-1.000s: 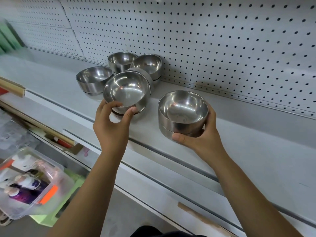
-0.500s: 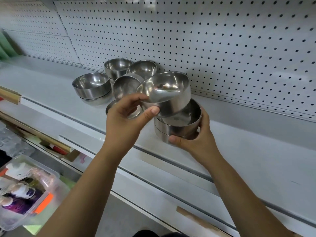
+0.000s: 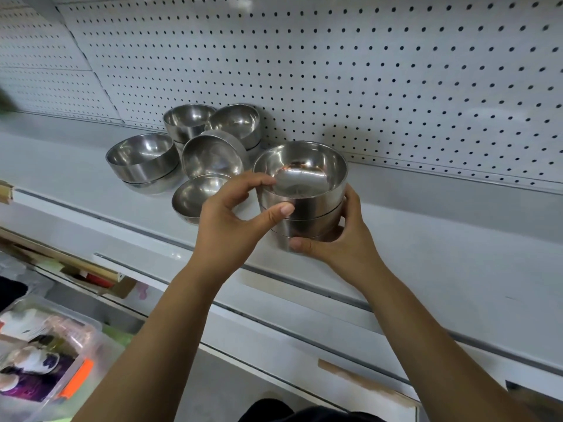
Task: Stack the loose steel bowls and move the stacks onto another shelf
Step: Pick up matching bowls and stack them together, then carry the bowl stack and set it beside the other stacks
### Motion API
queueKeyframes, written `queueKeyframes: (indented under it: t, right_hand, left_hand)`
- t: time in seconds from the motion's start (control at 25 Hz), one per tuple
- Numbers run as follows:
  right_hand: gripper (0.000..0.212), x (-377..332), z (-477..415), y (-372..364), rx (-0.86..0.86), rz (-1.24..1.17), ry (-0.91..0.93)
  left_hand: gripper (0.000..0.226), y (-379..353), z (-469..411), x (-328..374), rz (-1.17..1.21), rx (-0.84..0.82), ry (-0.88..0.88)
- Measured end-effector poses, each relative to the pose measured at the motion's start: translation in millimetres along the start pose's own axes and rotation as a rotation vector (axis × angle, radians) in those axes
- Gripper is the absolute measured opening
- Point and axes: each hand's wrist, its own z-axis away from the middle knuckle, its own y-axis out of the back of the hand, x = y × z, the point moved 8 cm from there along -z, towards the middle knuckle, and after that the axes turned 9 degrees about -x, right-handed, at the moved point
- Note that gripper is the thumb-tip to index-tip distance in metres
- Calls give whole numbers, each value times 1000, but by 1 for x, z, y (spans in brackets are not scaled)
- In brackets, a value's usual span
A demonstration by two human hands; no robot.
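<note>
A stack of three steel bowls (image 3: 304, 196) stands on the white shelf (image 3: 426, 257). My right hand (image 3: 341, 242) grips the stack's base from the right. My left hand (image 3: 234, 214) pinches the top bowl, forefinger on its rim and thumb on its wall. To the left lie more steel bowls: a loose bowl (image 3: 195, 196) partly behind my left hand, a tilted bowl (image 3: 210, 155) leaning above it, a stacked pair (image 3: 143, 161) at the left, and two more bowls (image 3: 210, 120) against the pegboard.
A white pegboard wall (image 3: 365, 71) rises behind the shelf. Below at the left, a clear plastic box (image 3: 45, 360) holds small bottles. A lower shelf edge (image 3: 304, 354) runs under my arms, with wooden strips (image 3: 61, 260) at the left.
My left hand carried a bowl from the left group over to the stack in my right hand and set it on top; the stack grew by one bowl.
</note>
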Motion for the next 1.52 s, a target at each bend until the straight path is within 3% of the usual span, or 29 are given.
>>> queueKeyframes:
  t: [0.36,0.56,0.68,0.8,0.92,1.08,1.32,1.52]
  right_hand:
    - [130,-1,2,4,55,13,-36]
    - [131,0,2,9,92,-57,-43]
    - [130,1,1,9,96,-67,-39]
    - [130,0,0,9,95,-73,-30]
    - [133,2,-1,7,58,-61,-31]
    - [138,3,-3,4,24,37,-76]
    - [124,-4,19,16,208,56,-132]
    - [126,-22,75,42,474,73,-169]
  left_hand:
    - [53,3,-6,-7,85,-71,20]
    - [32,48,-17,-22,-13,263,126]
    - [31,64,-22,-27,-95,330,209]
    - [39,43,-29,-33,48,126,241]
    - [67,1,-31,-25,254,-167,191]
    - [78,-18,-40,-17,346,-286,158]
    - [78,-27,-51,-11,425,-398,104]
    - [72,-65,-55,19,534,-606,12]
